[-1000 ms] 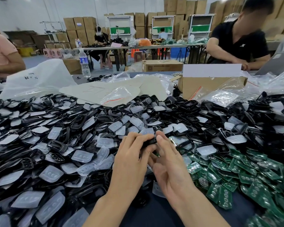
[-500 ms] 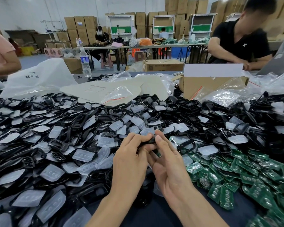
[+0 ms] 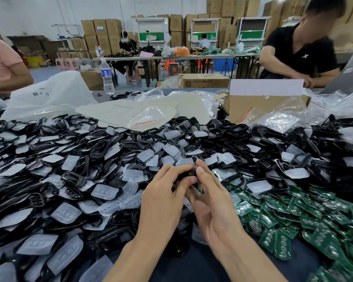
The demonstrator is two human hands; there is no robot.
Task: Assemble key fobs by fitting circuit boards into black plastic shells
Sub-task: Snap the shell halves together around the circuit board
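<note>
My left hand (image 3: 161, 200) and my right hand (image 3: 212, 206) meet above the table's middle and pinch one black key fob shell (image 3: 189, 173) between their fingertips. Most of that shell is hidden by my fingers, and I cannot tell whether a board sits inside it. A wide heap of black shells (image 3: 102, 147) mixed with translucent rubber button pads (image 3: 104, 191) covers the left and centre of the table. Green circuit boards (image 3: 306, 216) lie piled at the lower right.
A cardboard box (image 3: 259, 107) with clear plastic bags stands at the back right. White bags (image 3: 49, 96) and a water bottle (image 3: 107, 78) sit at the back left. A person in black sits across at the right, another in pink at the left.
Both hands stay together on the shell. The fingertips have shifted slightly along it, with the left fingers curling further over its top.
</note>
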